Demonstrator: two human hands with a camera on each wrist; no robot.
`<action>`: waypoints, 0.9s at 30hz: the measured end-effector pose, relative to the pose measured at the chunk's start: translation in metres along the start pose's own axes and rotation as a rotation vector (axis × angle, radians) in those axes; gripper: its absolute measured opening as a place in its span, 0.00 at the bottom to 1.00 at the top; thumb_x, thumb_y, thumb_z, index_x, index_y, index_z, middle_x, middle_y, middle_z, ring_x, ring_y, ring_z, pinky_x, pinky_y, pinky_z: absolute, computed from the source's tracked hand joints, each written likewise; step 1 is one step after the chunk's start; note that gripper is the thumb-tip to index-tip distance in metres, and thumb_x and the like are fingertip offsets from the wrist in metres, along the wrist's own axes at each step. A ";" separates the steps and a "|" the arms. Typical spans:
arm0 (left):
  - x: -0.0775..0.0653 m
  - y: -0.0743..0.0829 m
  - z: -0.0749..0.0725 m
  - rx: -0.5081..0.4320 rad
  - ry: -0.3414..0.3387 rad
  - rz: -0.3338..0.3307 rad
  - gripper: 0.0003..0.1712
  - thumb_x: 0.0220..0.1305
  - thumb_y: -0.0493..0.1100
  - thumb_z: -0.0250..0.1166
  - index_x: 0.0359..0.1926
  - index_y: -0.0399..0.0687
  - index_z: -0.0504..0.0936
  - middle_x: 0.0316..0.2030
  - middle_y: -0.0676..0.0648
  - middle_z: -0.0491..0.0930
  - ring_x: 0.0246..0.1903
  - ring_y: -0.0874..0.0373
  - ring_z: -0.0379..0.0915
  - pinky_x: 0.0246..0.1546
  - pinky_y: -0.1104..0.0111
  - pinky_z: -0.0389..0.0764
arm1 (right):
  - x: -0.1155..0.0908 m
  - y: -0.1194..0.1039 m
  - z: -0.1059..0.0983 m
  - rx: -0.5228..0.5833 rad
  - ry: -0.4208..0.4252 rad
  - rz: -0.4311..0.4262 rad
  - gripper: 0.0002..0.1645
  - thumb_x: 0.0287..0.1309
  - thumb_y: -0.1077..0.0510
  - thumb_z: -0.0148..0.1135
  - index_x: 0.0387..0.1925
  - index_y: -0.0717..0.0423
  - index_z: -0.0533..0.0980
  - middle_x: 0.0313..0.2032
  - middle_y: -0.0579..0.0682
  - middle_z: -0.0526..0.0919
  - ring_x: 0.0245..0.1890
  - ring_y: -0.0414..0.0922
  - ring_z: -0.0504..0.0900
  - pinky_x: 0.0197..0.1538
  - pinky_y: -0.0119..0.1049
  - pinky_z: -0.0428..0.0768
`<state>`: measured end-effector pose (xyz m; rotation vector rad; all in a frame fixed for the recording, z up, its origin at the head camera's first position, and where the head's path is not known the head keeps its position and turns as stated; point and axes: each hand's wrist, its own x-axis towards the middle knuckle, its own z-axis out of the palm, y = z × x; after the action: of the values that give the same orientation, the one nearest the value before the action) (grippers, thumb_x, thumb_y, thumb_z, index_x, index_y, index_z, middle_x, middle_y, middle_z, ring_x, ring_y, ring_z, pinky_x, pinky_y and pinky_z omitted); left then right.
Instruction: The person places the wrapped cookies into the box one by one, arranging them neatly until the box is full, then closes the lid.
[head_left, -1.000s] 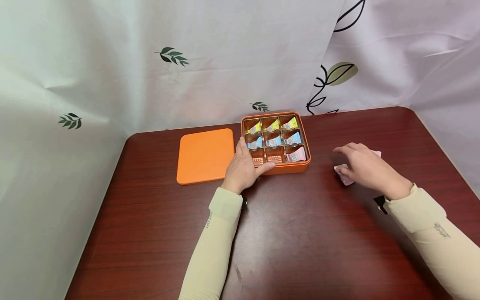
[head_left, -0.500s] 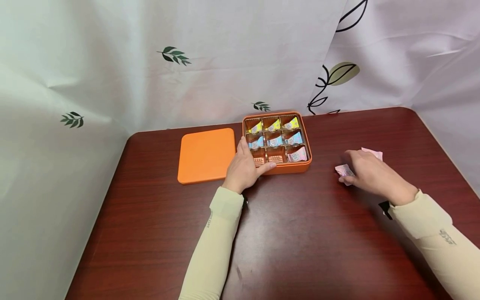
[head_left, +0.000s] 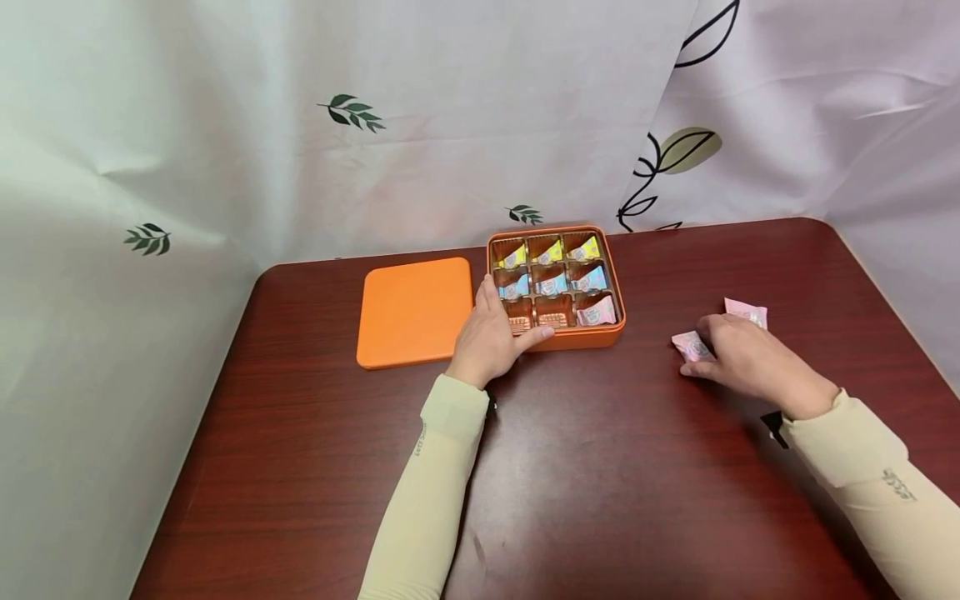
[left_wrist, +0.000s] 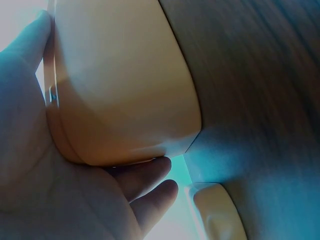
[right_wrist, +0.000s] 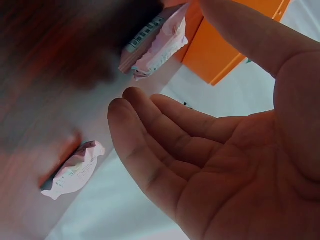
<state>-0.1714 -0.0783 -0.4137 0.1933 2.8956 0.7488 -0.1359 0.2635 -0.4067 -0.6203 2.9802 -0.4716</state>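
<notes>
Candy [head_left: 692, 346] partly hidden, seemingly ungripped: right hand [head_left: 742, 356] loose; relaxed left hand [head_left: 486, 340] touches box [head_left: 585, 338].

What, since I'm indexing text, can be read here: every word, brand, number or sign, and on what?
No word, brand or number is legible.
Left sleeve: dark print, too small to read.
Right sleeve: dark print, too small to read.
Loose packets: print, too blurred to read.
Packets in the box: print, too small to read.
Lid: no text shows.
</notes>
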 end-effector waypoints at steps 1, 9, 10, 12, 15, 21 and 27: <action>0.000 0.000 0.000 0.000 0.000 -0.001 0.74 0.57 0.77 0.62 0.78 0.35 0.30 0.79 0.34 0.39 0.75 0.43 0.49 0.68 0.55 0.65 | 0.000 0.000 0.001 0.000 0.001 -0.001 0.24 0.47 0.54 0.80 0.25 0.59 0.70 0.21 0.48 0.68 0.23 0.44 0.67 0.29 0.40 0.67; 0.000 0.000 0.001 0.003 0.001 0.003 0.74 0.57 0.77 0.61 0.78 0.35 0.30 0.78 0.34 0.40 0.74 0.42 0.52 0.66 0.54 0.67 | -0.002 -0.002 0.004 0.005 -0.023 0.024 0.23 0.49 0.53 0.78 0.28 0.63 0.72 0.21 0.48 0.67 0.22 0.44 0.66 0.28 0.39 0.66; 0.000 0.000 0.001 0.002 0.002 0.003 0.74 0.57 0.77 0.61 0.78 0.35 0.30 0.78 0.34 0.40 0.74 0.42 0.52 0.66 0.54 0.68 | -0.002 -0.002 0.004 0.004 -0.023 0.024 0.23 0.49 0.54 0.78 0.28 0.63 0.72 0.21 0.48 0.67 0.22 0.44 0.66 0.28 0.40 0.66; 0.000 -0.001 0.001 0.002 0.002 0.003 0.74 0.57 0.77 0.61 0.78 0.35 0.30 0.78 0.34 0.40 0.74 0.42 0.52 0.66 0.54 0.68 | -0.002 -0.002 0.004 -0.002 -0.021 0.025 0.23 0.49 0.54 0.78 0.29 0.64 0.73 0.21 0.48 0.67 0.22 0.44 0.66 0.28 0.40 0.67; 0.001 -0.001 0.002 0.002 0.000 0.004 0.74 0.57 0.77 0.61 0.78 0.35 0.30 0.79 0.34 0.39 0.74 0.42 0.52 0.66 0.54 0.68 | -0.002 -0.003 0.005 -0.013 -0.012 0.024 0.22 0.49 0.54 0.78 0.29 0.65 0.73 0.21 0.48 0.68 0.23 0.45 0.67 0.29 0.42 0.68; 0.001 -0.001 0.002 0.012 0.000 0.008 0.74 0.57 0.77 0.61 0.78 0.35 0.30 0.78 0.34 0.39 0.75 0.43 0.50 0.66 0.55 0.67 | -0.002 -0.003 0.004 -0.022 -0.018 0.047 0.23 0.49 0.56 0.77 0.32 0.70 0.74 0.22 0.51 0.71 0.25 0.48 0.70 0.31 0.46 0.72; 0.002 -0.002 0.002 0.011 0.006 0.013 0.74 0.58 0.77 0.61 0.78 0.34 0.30 0.78 0.33 0.39 0.75 0.42 0.50 0.67 0.55 0.66 | -0.001 -0.001 0.003 -0.018 -0.029 0.050 0.28 0.48 0.59 0.76 0.41 0.77 0.75 0.28 0.58 0.78 0.29 0.53 0.76 0.37 0.53 0.76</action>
<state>-0.1727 -0.0786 -0.4164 0.2120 2.9073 0.7362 -0.1341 0.2625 -0.4093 -0.5473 2.9683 -0.4295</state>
